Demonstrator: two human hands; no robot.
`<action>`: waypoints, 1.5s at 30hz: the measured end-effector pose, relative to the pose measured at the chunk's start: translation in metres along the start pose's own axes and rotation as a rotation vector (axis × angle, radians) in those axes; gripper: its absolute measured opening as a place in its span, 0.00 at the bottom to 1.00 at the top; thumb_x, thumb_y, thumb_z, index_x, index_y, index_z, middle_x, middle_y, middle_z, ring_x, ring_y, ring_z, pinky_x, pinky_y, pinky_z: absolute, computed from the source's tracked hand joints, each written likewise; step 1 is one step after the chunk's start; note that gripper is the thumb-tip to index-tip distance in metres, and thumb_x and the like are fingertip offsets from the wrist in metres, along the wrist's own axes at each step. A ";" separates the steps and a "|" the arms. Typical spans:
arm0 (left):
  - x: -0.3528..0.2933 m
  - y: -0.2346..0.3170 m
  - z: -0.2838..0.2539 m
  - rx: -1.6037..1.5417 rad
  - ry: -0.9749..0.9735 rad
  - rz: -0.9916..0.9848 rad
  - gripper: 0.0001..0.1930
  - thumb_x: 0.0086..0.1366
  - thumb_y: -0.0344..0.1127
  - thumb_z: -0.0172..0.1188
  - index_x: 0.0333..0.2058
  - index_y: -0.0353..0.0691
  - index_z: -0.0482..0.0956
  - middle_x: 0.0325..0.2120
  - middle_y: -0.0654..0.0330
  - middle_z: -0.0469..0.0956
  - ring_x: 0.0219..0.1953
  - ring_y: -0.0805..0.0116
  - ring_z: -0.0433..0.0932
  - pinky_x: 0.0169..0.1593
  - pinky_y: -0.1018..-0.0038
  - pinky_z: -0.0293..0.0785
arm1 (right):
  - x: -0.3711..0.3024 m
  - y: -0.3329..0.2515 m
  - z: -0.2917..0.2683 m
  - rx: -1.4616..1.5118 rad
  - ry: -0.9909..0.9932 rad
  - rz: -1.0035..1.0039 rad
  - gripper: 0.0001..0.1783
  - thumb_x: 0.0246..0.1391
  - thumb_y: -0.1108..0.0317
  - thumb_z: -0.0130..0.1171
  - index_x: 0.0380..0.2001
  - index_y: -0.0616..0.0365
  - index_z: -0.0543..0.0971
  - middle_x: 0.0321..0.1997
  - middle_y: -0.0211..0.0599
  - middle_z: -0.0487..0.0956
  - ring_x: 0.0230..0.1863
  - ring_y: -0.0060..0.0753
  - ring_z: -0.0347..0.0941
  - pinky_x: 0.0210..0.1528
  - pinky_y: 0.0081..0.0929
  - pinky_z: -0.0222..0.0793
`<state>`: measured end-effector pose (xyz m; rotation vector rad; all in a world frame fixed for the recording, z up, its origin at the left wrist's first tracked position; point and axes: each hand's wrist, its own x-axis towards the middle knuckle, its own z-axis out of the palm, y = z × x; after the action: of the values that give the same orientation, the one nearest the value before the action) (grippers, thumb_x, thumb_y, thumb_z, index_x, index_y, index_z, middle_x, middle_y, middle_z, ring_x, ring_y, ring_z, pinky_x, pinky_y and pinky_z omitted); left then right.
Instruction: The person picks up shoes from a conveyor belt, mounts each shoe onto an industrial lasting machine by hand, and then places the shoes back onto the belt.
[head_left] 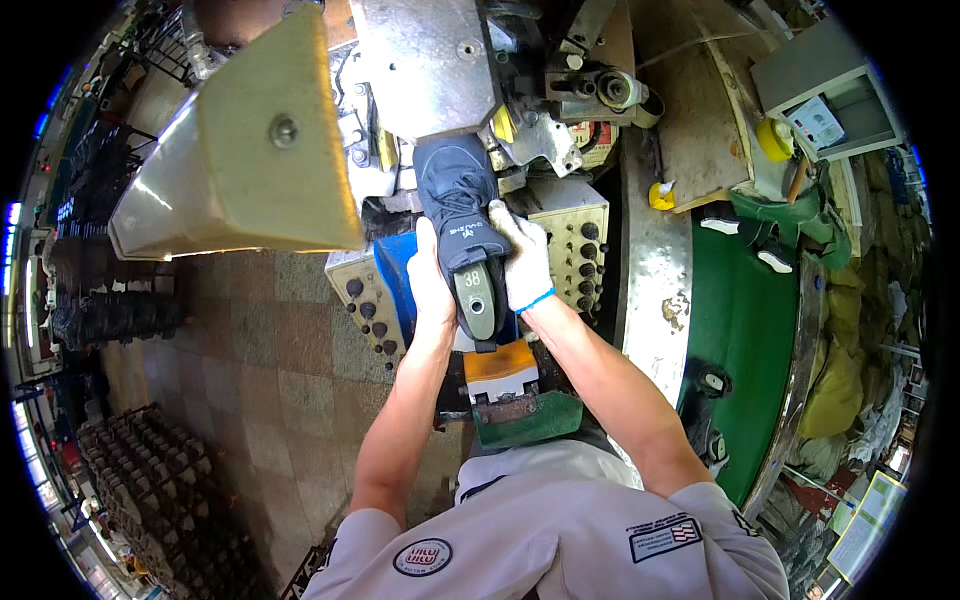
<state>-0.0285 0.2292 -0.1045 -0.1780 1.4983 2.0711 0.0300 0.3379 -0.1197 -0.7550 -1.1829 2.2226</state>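
Observation:
A dark navy lace-up shoe upper (458, 195) is stretched over a grey-green shoe last (476, 300), whose top and round hole show at the heel end. Its toe points away from me and meets the underside of the metal block (425, 70) of a machine. My left hand (430, 280) is closed along the left side of the shoe. On the opposite side, my right hand (522, 255), in a white glove with a blue cuff, grips it near the ankle. Below the heel sits an orange pad (500, 362) on a metal bracket.
A large beige metal guard (250, 140) juts in at upper left. Panels with black knobs (588, 250) flank the machine. To the right runs a green conveyor belt (735, 350) carrying several shoes. A loaded rack (160, 490) stands at lower left.

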 end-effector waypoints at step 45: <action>-0.234 0.127 -0.039 0.451 -0.145 0.415 0.33 0.53 0.34 0.76 0.56 0.28 0.74 0.37 0.57 0.83 0.37 0.74 0.81 0.42 0.78 0.77 | -0.186 -0.123 -0.011 0.148 -0.508 -0.076 0.42 0.65 0.43 0.51 0.65 0.73 0.62 0.57 0.53 0.77 0.54 0.43 0.78 0.54 0.37 0.76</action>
<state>0.0908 0.0810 0.0858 0.4825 1.9851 1.9205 0.1920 0.2831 0.0233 -0.0785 -1.2222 2.4808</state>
